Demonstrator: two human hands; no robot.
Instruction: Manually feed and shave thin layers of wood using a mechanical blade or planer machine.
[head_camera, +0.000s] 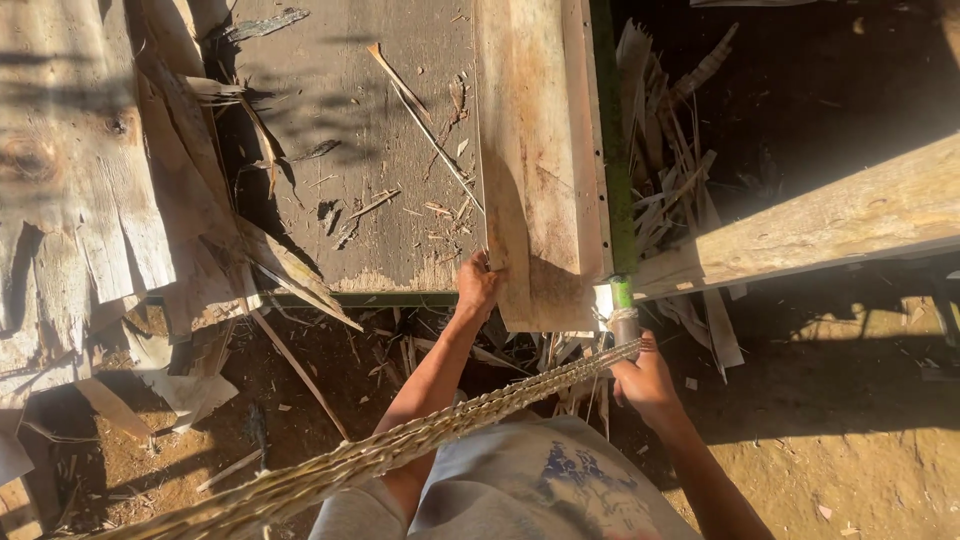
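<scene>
Braided rope (400, 450) slanting up-right to right hand (645, 385)

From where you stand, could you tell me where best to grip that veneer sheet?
Probably at its near edge, from below, where the left hand already pinches it: the veneer sheet lies flat on the table, and only that end overhangs.

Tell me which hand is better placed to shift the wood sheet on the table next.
Left, probably. The left hand already grips the near edge of the wood sheet lying on the table. The right hand is closed on the handle at the table's corner, beside the braided rope.
</scene>
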